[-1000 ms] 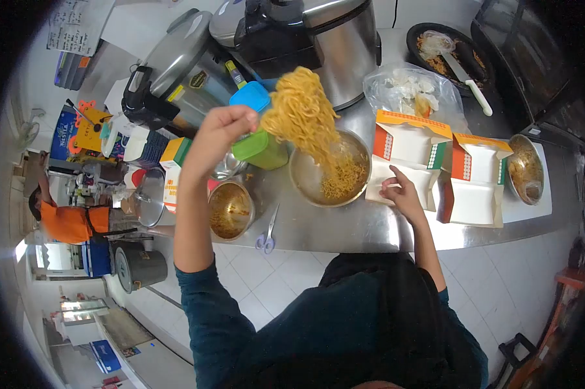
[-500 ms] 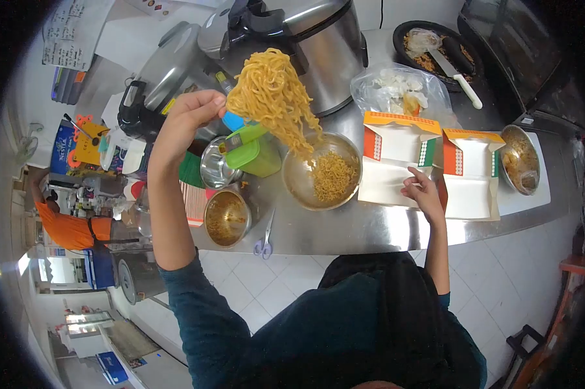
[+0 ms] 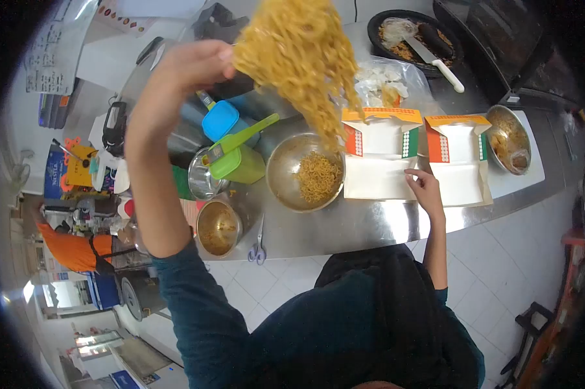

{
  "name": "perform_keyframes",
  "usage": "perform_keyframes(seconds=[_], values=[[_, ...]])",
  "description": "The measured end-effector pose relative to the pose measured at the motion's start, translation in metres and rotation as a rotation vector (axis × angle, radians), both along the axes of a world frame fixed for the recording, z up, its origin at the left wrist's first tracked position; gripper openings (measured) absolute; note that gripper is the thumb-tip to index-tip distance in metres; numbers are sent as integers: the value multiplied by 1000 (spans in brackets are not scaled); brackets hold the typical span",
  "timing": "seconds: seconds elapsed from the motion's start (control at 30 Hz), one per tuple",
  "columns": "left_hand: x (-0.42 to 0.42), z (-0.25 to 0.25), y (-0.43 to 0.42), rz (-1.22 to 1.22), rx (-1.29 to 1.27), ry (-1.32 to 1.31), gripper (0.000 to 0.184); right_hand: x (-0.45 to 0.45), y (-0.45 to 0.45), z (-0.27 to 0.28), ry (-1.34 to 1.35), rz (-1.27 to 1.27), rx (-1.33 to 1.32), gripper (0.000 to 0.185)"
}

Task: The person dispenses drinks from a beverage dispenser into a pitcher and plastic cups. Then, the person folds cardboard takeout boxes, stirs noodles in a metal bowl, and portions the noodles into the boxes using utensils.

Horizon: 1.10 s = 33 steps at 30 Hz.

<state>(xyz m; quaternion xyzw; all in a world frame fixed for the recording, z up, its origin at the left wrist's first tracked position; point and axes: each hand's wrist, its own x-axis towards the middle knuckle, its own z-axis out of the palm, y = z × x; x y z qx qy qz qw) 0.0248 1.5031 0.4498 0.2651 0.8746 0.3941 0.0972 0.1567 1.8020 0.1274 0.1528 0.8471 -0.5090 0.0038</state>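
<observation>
My left hand (image 3: 201, 65) is raised at the upper left, fingers closed at the edge of a large clump of noodles (image 3: 299, 52). The clump hides whether a utensil is inside it. Its loose strands hang over the right rim of a steel bowl (image 3: 279, 175) and towards the left takeaway box. More noodles (image 3: 318, 176) lie in that bowl. My right hand (image 3: 425, 188) is at the front flap of the open left takeaway box (image 3: 376, 178), fingers loosely bent and apart, with nothing seen in them. A second open takeaway box (image 3: 457, 185) stands to its right.
A smaller bowl (image 3: 219, 227), purple-handled scissors (image 3: 257, 249) and a green container (image 3: 244, 165) are on the left. At right is another steel bowl (image 3: 509, 139). A white-handled knife (image 3: 448, 74) rests across a black mortar (image 3: 376, 39). A person in orange (image 3: 72, 249) stands far left.
My left hand has lifted the noodles higher and closer to the camera, swinging them slightly right. My right hand stays by the left box, its fingers drawn in slightly. The view has shifted slightly.
</observation>
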Motion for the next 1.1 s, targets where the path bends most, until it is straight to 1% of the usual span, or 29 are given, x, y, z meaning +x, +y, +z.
perform_keyframes(seconds=[0.03, 0.07, 0.1, 0.2, 0.23, 0.27, 0.33, 0.4, 0.47, 0.5, 0.53, 0.6, 0.7, 0.8, 0.83, 0.9, 0.97, 1.0, 1.03, 1.1], values=[[4, -9, 9, -20, 34, -44, 23, 1, 0, -1, 20, 1, 22, 21], [4, -22, 15, -50, 120, -155, 17, 2, 0, -3, 39, 2, 45, 21], [5, -37, 22, -54, 141, -203, 10, 4, 0, -5, 58, 2, 66, 21], [1, -116, 34, -155, 142, -330, 11, 7, 1, -7, 69, 3, 113, 23], [9, -139, 41, -137, 103, -302, 12, 8, 1, -7, 65, 6, 137, 24], [10, -169, 46, -125, -39, -236, 13, 9, 0, -6, 68, -1, 132, 25], [27, -201, 67, -3, -458, -76, 15, 9, -1, -4, 75, -15, 126, 27], [40, -246, 87, -142, -765, 337, 12, 10, -3, -5, 81, -31, 129, 29], [48, -292, 97, -271, -755, 692, 10, 11, -3, -9, 116, -28, 147, 29], [51, -296, 99, -330, -745, 868, 9, 10, -3, -10, 135, -22, 156, 29], [50, -297, 98, -355, -746, 908, 9, 9, -3, -10, 113, -20, 159, 30], [49, -268, 102, -407, -749, 985, 8, 9, -3, -8, 66, -14, 163, 30], [48, -215, 107, -341, -765, 1005, 9, 9, -4, -19, 212, -37, 154, 31], [54, -200, 111, -270, -762, 988, 10, 10, -3, -9, 70, -12, 133, 33], [55, -207, 113, -265, -736, 987, 10, 10, -2, -9, 74, -16, 132, 33], [59, -238, 116, -254, -687, 980, 10, 11, -3, -10, 81, -20, 126, 33], [57, -283, 104, -261, -685, 932, 10, 11, -4, -9, 73, -30, 125, 32], [57, -287, 103, -261, -682, 906, 9, 11, -3, -7, 68, -32, 126, 32], [56, -289, 99, -249, -732, 851, 8, 12, -3, -7, 77, -32, 122, 31], [52, -270, 91, -228, -833, 743, 8, 13, -3, -9, 97, -36, 111, 30]])
